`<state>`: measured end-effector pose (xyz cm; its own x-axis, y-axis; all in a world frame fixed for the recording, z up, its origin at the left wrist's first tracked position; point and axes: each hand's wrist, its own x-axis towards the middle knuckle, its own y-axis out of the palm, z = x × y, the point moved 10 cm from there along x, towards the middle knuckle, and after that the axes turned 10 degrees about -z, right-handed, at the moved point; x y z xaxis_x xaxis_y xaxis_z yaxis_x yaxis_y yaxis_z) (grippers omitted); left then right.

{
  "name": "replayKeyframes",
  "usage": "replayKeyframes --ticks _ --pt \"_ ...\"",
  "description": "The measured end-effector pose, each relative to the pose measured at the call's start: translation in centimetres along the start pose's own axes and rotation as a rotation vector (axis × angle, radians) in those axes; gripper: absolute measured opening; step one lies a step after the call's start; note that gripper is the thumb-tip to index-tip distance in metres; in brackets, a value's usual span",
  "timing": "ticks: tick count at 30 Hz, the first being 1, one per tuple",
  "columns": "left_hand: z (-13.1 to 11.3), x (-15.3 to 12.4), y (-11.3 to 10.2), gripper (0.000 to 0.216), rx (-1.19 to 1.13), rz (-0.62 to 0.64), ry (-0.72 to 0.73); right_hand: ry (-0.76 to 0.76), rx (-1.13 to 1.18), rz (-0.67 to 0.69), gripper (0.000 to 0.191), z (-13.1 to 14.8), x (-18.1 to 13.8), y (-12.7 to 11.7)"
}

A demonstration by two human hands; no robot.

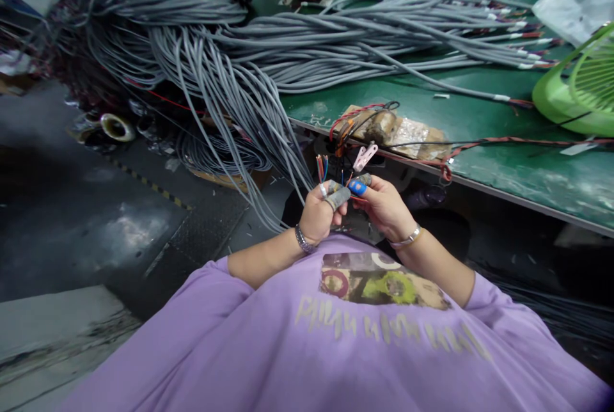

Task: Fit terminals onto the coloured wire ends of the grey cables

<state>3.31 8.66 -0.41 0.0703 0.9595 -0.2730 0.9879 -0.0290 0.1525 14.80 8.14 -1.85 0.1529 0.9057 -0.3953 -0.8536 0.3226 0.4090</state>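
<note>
Close in front of my chest, my left hand (321, 210) is closed on the end of a grey cable, whose thin coloured wires (322, 167) stick up above the thumb. My right hand (384, 206) pinches some of the thin wires right beside it, and the fingertips of both hands almost meet. Grey tape wraps fingers on both hands, and a blue cover sits on a right fingertip. Just beyond my hands, a pink clip (365, 157) hangs at the bench edge near a taped block (384, 125). The exact wires between my fingertips are too small to make out.
Large bundles of grey cable (336, 44) lie across the green bench (499, 175) and droop over its left edge. A green fan (575, 92) and a plastic bag (580, 9) are at the right. A coil of cable (225, 150) and tape rolls (118, 127) lie low at the left.
</note>
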Motion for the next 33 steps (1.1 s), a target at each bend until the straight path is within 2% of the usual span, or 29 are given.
replayKeyframes --ticks 8,12,16,21,25,33 --pt "-0.1 0.4 -0.5 0.034 -0.055 0.006 -0.05 0.053 0.037 0.081 0.045 0.4 1.5 -1.6" --pt "0.0 0.5 0.1 0.034 -0.099 0.081 -0.088 0.121 0.064 0.022 0.055 0.6 2.8 -2.6" --pt "-0.1 0.3 1.5 0.036 -0.123 0.185 -0.152 0.109 0.017 0.05 0.063 1.2 3.5 -0.8" --pt "-0.5 0.6 2.3 0.04 -0.136 0.224 -0.191 0.001 0.08 0.043 0.058 2.4 4.0 0.9" --pt "-0.5 0.9 2.5 0.039 -0.144 0.247 -0.197 -0.023 0.158 -0.007 0.055 2.5 4.2 0.8" --pt "-0.1 1.2 2.9 0.038 -0.125 0.251 -0.202 -0.053 0.13 -0.101 0.05 3.0 4.1 0.6"
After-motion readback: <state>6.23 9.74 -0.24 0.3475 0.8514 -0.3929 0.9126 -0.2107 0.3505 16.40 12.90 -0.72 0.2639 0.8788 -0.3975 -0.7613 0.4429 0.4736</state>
